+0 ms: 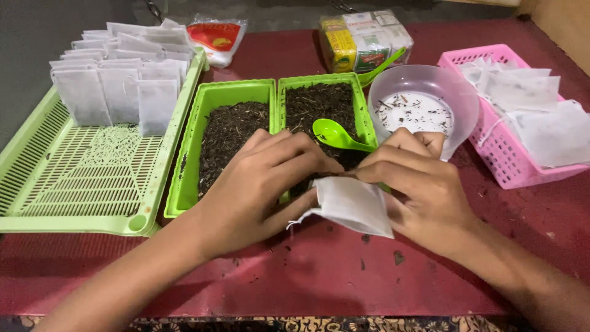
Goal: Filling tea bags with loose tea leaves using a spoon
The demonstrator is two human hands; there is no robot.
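bag (pixel 353 206): small white filter-paper pouch, flat and rectangular, slightly tilted with its lower corner pointing right; thin white string trails from its left edge.
bag position: above the red table surface, just in front of the two green tubs of dark loose tea.
bag state: top edge pinched between the fingertips of both hands; contents not visible.
left hand (pixel 258 184): palm down, fingers bent onto the bag's upper left edge, thumb under its left side.
right hand (pixel 418 184): palm down, fingers meeting the left hand's at the bag's top, palm partly behind the bag.
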